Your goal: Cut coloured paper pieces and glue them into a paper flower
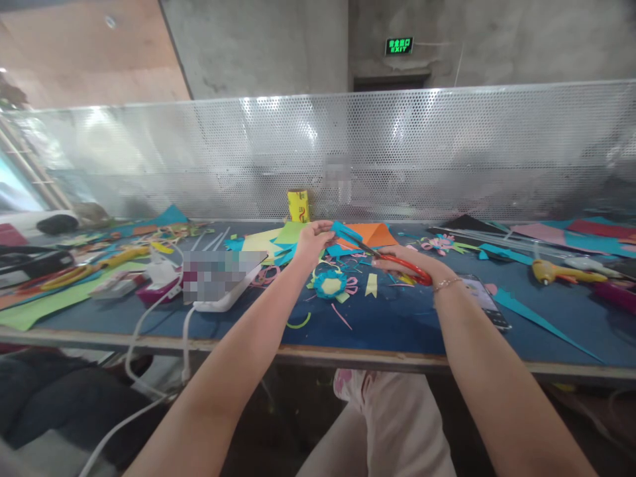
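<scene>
Frame centre: left hand (312,242) pinching blue paper piece (345,232); right hand (405,260) gripping red-handled scissors (405,265), blades meeting paper.

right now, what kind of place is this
Probably a paper-craft workbench: cut paper covers the blue table, the right hand holds red scissors, the left hand a blue strip, a glue gun lies nearby.

Blue paper scrap (346,232) beside red-handled scissors (403,264)
</scene>
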The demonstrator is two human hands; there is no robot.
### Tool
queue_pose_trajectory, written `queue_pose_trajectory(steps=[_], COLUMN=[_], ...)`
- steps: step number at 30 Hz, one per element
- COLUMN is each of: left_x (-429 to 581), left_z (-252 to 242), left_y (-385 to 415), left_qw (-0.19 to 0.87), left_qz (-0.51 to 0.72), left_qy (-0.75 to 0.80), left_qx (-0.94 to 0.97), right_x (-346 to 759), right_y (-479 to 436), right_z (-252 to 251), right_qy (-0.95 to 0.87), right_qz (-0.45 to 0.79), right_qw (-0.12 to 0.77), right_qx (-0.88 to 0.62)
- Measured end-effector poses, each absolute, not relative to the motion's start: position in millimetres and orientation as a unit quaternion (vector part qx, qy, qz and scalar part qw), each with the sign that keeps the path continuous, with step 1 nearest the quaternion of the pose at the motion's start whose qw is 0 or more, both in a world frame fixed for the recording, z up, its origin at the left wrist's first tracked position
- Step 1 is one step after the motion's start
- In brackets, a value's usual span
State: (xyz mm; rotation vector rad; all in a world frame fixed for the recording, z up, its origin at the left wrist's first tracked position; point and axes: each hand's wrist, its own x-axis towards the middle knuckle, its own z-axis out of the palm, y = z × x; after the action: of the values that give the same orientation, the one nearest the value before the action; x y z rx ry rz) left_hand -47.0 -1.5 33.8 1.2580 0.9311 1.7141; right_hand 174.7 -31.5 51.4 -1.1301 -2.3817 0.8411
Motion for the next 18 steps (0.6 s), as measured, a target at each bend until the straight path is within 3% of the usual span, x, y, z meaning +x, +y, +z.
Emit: queue_pose_trajectory(steps=[9,18], left_x=[-43.2,-43.2], left_z=[30.9,25.4], left_y=[-0.4,2.0], left_qw=[0.417,0.297], left_qz=[0.661,0.652], left_qy=[0.365,0.389], left_qx=[0.507,0.579], right_x=[173.1,167.9], right_y=[-24.6,-28.7], right_z=[42.2,43.3], right_qy=[-0.837,-0.825], right_qz=[0.334,0.358], right_qw=[0.213,0.229], right_qx=[-0.377,-0.373])
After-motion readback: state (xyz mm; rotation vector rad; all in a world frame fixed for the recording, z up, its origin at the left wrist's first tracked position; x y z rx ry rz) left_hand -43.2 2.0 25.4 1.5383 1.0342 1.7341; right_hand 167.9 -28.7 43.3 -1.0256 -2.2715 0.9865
